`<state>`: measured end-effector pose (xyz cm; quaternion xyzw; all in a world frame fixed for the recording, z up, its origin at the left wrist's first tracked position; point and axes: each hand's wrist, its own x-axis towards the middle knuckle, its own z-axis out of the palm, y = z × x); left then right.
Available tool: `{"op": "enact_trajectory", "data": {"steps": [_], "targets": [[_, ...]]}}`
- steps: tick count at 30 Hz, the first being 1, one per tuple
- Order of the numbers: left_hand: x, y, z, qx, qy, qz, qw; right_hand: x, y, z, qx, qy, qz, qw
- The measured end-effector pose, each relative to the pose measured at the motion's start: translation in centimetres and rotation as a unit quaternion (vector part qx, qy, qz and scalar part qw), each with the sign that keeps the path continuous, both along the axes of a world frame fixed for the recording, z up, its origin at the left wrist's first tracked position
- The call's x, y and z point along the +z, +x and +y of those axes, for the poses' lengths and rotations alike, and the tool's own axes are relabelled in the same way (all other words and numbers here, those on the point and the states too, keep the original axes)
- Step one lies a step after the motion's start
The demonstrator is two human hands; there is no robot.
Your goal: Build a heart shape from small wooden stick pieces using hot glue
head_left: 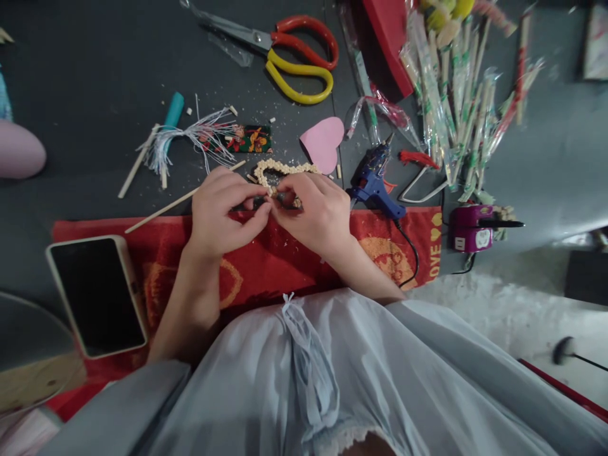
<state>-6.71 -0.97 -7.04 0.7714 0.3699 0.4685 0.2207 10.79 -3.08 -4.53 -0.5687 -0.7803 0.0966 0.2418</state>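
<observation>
A curved strip of small cream bead-like pieces (287, 167) lies between my hands, above the towel's edge. My left hand (225, 209) is closed in a pinch at the strip's near left end, thumb and forefinger together. From the other side, my right hand (316, 206) pinches the same end, so the fingertips of both hands almost touch. Part of the strip is hidden behind my right fingers. Just beyond my right hand lies a pink paper heart (323, 143). A thin wooden stick (164, 212) passes beside my left hand.
Red towel (285, 272) lies under my wrists, with a phone (97, 294) on its left. A blue glue gun (377, 183) and its cord are at right, near wrapped sticks (468, 95) and a purple device (470, 228). Scissors (285, 54) and a white string bundle (190, 133) lie farther back.
</observation>
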Motion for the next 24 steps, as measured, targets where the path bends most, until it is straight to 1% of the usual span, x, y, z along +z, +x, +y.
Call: {"op": "enact_trajectory", "data": {"steps": [3,5,8,10,12,14,16,21,24], "targets": [[-0.3,-0.2,0.0,-0.007,-0.002,0.003,1.0,0.2,0.2,-0.3,0.006,-0.028,-0.004,1.0],[-0.4,-0.4,0.0,-0.001,0.0,0.021,1.0,0.3,0.4,-0.6,0.01,-0.037,0.0,0.999],[-0.3,-0.4,0.0,0.006,-0.021,0.053,0.998,0.2,0.6,-0.8,0.013,-0.013,0.025,1.0],[-0.1,-0.2,-0.1,-0.004,-0.015,0.031,0.999,0.2,0.7,-0.8,0.025,0.02,0.057,0.998],[0.2,0.0,-0.2,-0.016,-0.011,-0.018,1.0,0.1,0.8,-0.7,0.043,0.044,0.085,0.994],[0.4,0.2,-0.3,-0.021,-0.031,-0.058,0.998,0.0,0.9,-0.5,0.059,0.046,0.1,0.992],[0.5,0.3,-0.4,-0.022,-0.052,-0.081,0.995,-0.1,1.0,-0.3,0.068,0.033,0.108,0.991],[0.5,0.1,-0.4,-0.007,-0.086,-0.068,0.994,-0.3,1.1,-0.3,0.078,0.017,0.124,0.989],[0.1,0.1,-0.4,-0.002,-0.106,-0.059,0.993,-0.4,1.1,-0.3,0.078,0.033,0.126,0.988]]}}
